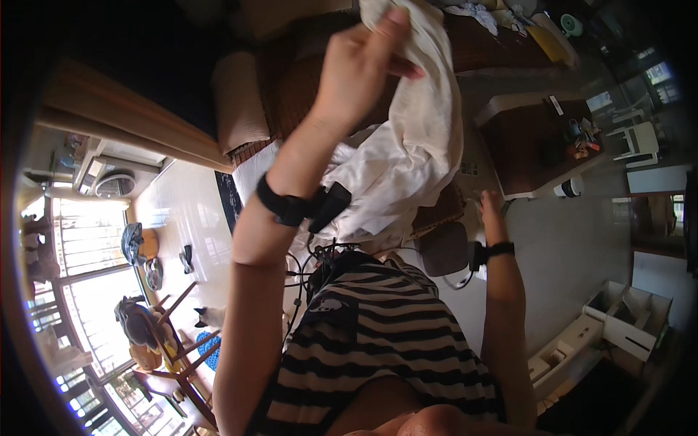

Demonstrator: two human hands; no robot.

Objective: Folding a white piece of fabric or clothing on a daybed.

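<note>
Raised in front of me, my left hand (365, 65) grips an off-white cloth (425, 114) between thumb and fingers. The cloth hangs down in loose folds and gathers into a crumpled white heap (376, 169) over the edge of a seat with a brown woven mat (300, 76). Its top end runs out of view. Off to the right, my right hand (491, 206) is held out low, apart from the cloth, with nothing visible in it. That hand is small and seen nearly edge-on. Both wrists wear black straps with small devices.
A low brown-topped table (523, 141) with small items stands to the right, a white bin (569, 187) beside it. Black cables (300, 272) lie at my waist. A cat (211, 316) is on the floor at left near a wooden chair (180, 354). White drawer boxes (621, 316) stand at lower right.
</note>
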